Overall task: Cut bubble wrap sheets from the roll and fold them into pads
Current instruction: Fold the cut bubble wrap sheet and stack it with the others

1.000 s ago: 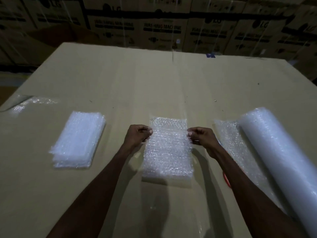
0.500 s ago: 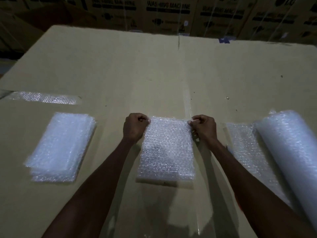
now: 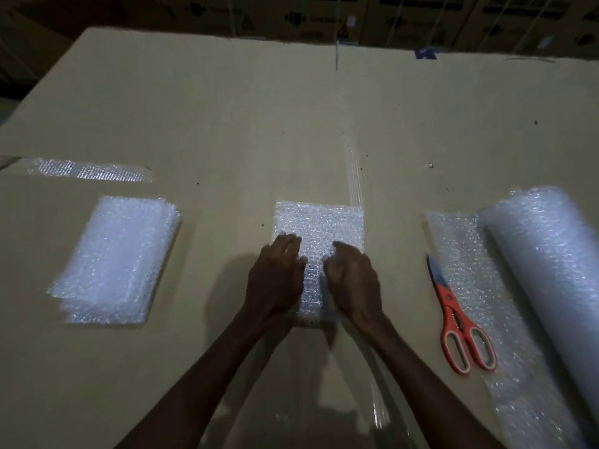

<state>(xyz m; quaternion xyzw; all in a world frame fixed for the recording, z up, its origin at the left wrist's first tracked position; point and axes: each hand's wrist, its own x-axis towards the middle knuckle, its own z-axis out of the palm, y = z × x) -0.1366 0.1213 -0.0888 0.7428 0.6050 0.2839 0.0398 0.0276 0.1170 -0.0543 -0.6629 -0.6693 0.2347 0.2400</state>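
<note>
A: In the head view we see a folded rectangular pad of clear bubble wrap [image 3: 319, 228] lying flat at the centre of the brown cardboard counter [image 3: 227, 118]. What are the hands doing?

B: Both rest on the near half of the pad. We note the left hand [image 3: 277, 280] palm down, fingers extended and pressing on the wrap. The right hand [image 3: 351, 280] lies beside it with fingers loosely bent, also on the wrap; we cannot tell whether it pinches a layer or only presses. Motion blur softens both.

A: And the remaining material?

B: To the left, well apart from the hands, we find a stack of folded clear bubble wrap pads [image 3: 118, 257], their edges slightly fanned. To the right lies the large roll of clear bubble wrap [image 3: 551, 280], with its loose unrolled sheet [image 3: 460, 241] spread flat toward the centre.

A: The cutting tool?

B: A pair of scissors with orange and white handles [image 3: 457, 315] lies closed on the unrolled sheet's left edge, blades pointing away from us, handles nearest.

A: Background?

B: A strip of clear tape [image 3: 90, 171] at far left, and dark printed cartons [image 3: 324, 17] beyond the counter.
</note>
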